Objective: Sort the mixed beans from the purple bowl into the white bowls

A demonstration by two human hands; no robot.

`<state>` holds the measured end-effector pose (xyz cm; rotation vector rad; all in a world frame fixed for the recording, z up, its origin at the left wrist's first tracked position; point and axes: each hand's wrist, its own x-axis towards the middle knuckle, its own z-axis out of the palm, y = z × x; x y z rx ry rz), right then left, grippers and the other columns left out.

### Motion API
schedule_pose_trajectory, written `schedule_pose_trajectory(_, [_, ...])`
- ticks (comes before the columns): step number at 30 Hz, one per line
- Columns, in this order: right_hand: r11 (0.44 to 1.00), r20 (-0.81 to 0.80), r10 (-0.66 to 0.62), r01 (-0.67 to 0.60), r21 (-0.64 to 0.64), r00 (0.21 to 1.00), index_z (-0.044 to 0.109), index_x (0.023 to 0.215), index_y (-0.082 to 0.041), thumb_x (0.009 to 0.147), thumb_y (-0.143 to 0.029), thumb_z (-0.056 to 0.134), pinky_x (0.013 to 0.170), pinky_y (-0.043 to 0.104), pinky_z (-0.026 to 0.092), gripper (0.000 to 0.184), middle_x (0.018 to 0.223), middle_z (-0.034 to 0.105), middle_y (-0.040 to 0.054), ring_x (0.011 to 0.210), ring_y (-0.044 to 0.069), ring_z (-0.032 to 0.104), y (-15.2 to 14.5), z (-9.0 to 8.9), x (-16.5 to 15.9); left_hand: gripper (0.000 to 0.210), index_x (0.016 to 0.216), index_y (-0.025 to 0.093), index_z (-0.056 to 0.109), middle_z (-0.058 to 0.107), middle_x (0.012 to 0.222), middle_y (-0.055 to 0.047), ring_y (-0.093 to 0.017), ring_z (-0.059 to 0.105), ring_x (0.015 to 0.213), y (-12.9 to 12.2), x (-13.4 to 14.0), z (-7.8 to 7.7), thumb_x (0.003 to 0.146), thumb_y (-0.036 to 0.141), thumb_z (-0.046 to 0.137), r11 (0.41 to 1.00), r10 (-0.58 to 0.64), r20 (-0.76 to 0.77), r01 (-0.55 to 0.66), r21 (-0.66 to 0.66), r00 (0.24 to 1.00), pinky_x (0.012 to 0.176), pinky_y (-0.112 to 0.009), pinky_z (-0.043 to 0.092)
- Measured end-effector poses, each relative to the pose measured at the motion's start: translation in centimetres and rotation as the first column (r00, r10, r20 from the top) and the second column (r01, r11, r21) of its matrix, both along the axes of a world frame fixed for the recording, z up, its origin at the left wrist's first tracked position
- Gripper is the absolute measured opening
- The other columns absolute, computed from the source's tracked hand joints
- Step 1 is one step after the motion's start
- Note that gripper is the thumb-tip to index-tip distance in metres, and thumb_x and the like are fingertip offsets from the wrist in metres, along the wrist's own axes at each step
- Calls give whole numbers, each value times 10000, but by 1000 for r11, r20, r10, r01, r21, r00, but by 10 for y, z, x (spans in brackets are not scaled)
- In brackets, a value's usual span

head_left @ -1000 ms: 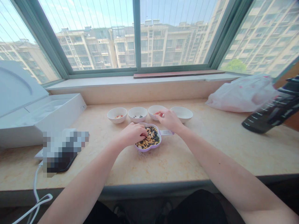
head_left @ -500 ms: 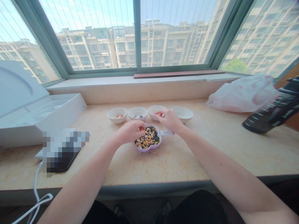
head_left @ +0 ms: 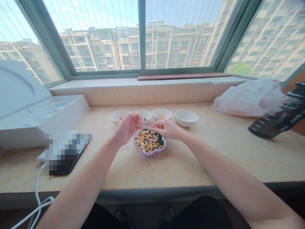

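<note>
A purple flower-shaped dish [head_left: 149,154] holds a mix of yellow kernels, black beans and pale flat pieces. Behind it stand white bowls in a row. My left hand [head_left: 130,127] is raised at the dish's back left, in front of the left bowl [head_left: 116,115] and partly over the second bowl [head_left: 146,114]. Its fingers are curled together; what they hold is too small to name. Over the dish's back right rim, my right hand [head_left: 168,129] has its fingertips pinched close to the mix, any contents hidden. Yellow bits lie in the third bowl [head_left: 164,111].
A fourth white bowl [head_left: 186,121] ends the row on the right. An open white box [head_left: 64,117] and a phone [head_left: 71,163] with a white cable are at left. A plastic bag [head_left: 247,97] and a dark bottle [head_left: 269,124] stand at right, below the window.
My left hand has lifted from the mix and moved left and back, toward the bowls. My right hand has come from the third bowl to the dish. Yellow bits now show in that bowl.
</note>
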<state>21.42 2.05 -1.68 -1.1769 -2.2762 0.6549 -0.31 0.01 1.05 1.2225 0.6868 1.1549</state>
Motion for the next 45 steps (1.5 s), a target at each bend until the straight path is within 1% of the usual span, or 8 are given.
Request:
schedule_pose_trajectory(11, [999, 23, -7, 8, -50, 1000, 775, 896, -152, 890, -324, 614, 588, 253, 424, 235, 739, 719, 42, 619, 127, 587, 1, -1, 0, 205, 711, 215, 495, 407, 636, 24, -118, 430, 577, -4, -8, 9, 812, 385, 548, 999, 42, 50, -42, -6, 998, 611, -292, 434])
schedule_pose_trajectory(16, [998, 30, -30, 32, -62, 999, 774, 899, -152, 896, -331, 600, 586, 252, 423, 249, 783, 743, 52, 648, 136, 609, -1, 0, 0, 128, 762, 204, 572, 403, 621, 44, -95, 399, 548, -1, -4, 6, 784, 324, 612, 996, 72, 165, -62, -66, 984, 570, -257, 396])
schedule_pose_trajectory(19, [997, 23, -43, 45, -65, 999, 768, 871, -152, 903, -344, 598, 567, 247, 416, 259, 802, 748, 59, 660, 137, 612, -2, 1, -1, 125, 802, 193, 614, 409, 612, 52, -88, 378, 537, 3, -1, 0, 768, 310, 641, 986, 164, 133, -160, -39, 977, 549, -242, 363])
schedule_pose_trajectory(21, [996, 16, -41, 42, -80, 999, 765, 858, -151, 906, -355, 597, 551, 246, 414, 269, 785, 742, 58, 634, 132, 606, -2, 0, -2, 153, 808, 184, 643, 451, 615, 46, -92, 385, 543, 5, 1, -5, 777, 334, 649, 962, 270, 1, -269, 47, 963, 559, -247, 359])
schedule_pose_trajectory(25, [993, -3, -38, 37, -115, 999, 762, 868, -149, 905, -381, 596, 518, 242, 409, 288, 755, 732, 52, 577, 124, 594, -1, -2, -2, 220, 805, 169, 701, 538, 628, 20, -115, 454, 592, 6, 5, -17, 814, 382, 647, 900, 416, -279, -349, 260, 865, 598, -257, 369])
schedule_pose_trajectory(29, [995, -54, -37, 32, -94, 998, 752, 833, -158, 900, -388, 598, 574, 248, 443, 285, 799, 744, 61, 669, 151, 630, 4, -2, 2, 246, 833, 174, 720, 645, 709, -8, -146, 554, 663, 10, 7, -27, 854, 394, 612, 878, 446, -379, -315, 361, 811, 628, -263, 405])
schedule_pose_trajectory(33, [995, -35, -92, 91, -38, 995, 753, 834, -168, 889, -358, 590, 621, 261, 437, 256, 757, 721, 41, 697, 163, 624, 11, 1, 12, 241, 843, 169, 737, 729, 818, -47, -197, 637, 798, 27, -1, -34, 861, 368, 604, 820, 537, -471, -301, 488, 700, 750, -299, 453])
schedule_pose_trajectory(45, [992, -14, -125, 125, -19, 992, 732, 803, -165, 885, -356, 578, 479, 235, 347, 259, 689, 659, 17, 567, 120, 541, 9, 7, 14, 220, 911, 183, 751, 731, 860, -73, -209, 636, 795, 76, -9, -20, 882, 294, 563, 759, 637, -706, -90, 645, 309, 739, -306, 441])
